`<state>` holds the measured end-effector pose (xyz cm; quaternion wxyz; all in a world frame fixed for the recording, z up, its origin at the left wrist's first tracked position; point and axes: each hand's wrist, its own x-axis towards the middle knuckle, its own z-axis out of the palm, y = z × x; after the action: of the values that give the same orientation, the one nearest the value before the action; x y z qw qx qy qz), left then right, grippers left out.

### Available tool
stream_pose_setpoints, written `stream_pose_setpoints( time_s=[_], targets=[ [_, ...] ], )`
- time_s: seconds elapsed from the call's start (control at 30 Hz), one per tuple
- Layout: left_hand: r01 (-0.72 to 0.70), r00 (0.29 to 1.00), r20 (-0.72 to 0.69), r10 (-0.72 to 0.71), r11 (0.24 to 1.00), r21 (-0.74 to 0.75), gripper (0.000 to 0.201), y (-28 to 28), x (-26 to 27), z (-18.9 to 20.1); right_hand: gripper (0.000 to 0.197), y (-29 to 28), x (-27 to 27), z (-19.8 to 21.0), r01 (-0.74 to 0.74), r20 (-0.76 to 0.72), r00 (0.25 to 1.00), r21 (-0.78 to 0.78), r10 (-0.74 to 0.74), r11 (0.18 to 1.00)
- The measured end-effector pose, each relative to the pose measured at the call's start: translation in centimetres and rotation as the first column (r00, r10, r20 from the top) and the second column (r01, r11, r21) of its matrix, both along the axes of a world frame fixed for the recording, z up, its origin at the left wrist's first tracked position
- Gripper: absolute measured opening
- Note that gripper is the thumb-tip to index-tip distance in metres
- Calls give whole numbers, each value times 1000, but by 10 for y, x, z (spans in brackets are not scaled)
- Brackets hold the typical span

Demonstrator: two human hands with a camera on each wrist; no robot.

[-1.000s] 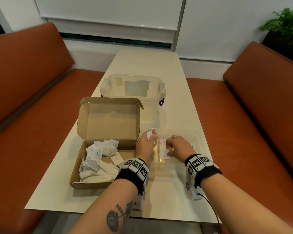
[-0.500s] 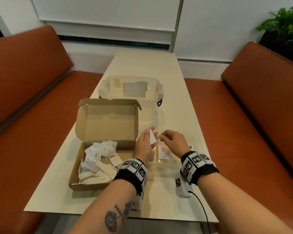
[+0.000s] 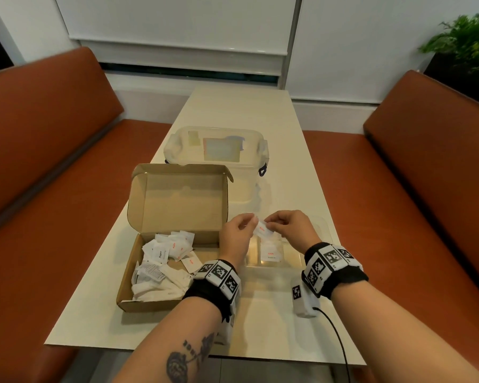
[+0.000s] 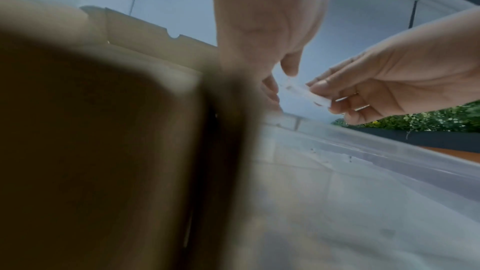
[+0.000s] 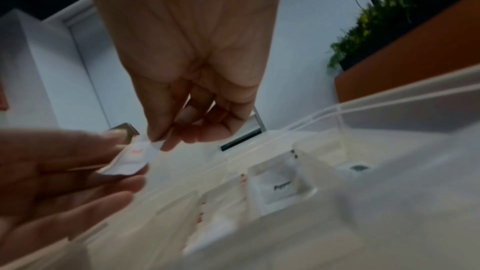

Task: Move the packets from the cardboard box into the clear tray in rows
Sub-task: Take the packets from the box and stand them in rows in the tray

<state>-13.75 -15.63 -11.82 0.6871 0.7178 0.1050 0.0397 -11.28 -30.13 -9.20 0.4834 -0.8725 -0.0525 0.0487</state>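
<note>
An open cardboard box at the table's left holds a heap of white packets. To its right lies the clear tray, with a salt packet and a pepper packet lying flat in it. Above the tray's left end, one white salt packet hangs between both hands. My left hand pinches its left end. My right hand pinches its right corner between thumb and forefinger. The same packet shows edge-on in the left wrist view.
A lidded clear plastic container stands behind the cardboard box, whose lid stands upright. Orange benches flank the narrow table. A plant sits at the far right.
My right hand rose from the tray's packets and came left to the packet in my left hand. It now pinches that packet above the tray.
</note>
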Motion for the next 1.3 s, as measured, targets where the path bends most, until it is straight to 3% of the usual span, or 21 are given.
stream_pose_setpoints(
  time_s=[0.13,0.27,0.37,0.5,0.7,0.9,1.1,1.3],
  targets=[
    [-87,996,42,77,921,379,26,5,-4,2,11,-9,-1,-3,-35,20,999,-251,41,967],
    [1,997,-66,49,800,601,43,4,-6,6,15,-13,-5,-14,-132,-18,990,-485,142,864],
    [62,988,-146,58,712,699,44,2,-8,8,18,-11,-7,-18,-180,-30,980,-579,199,796],
    [116,970,-228,85,663,740,42,3,-8,8,22,-5,-8,-22,-181,-6,973,-640,231,746],
    [150,962,-259,82,637,757,40,4,-5,8,17,-6,-11,-27,-156,52,967,-653,250,741],
    [151,957,-272,95,640,754,34,3,-4,8,15,-8,-14,-30,-178,13,966,-687,257,705],
    [152,959,-269,85,645,749,43,6,-3,8,14,-3,-14,-31,-152,25,970,-718,243,679],
    [142,958,-270,93,666,732,41,6,-6,13,10,-3,-15,-34,-131,28,979,-669,201,732]
  ],
)
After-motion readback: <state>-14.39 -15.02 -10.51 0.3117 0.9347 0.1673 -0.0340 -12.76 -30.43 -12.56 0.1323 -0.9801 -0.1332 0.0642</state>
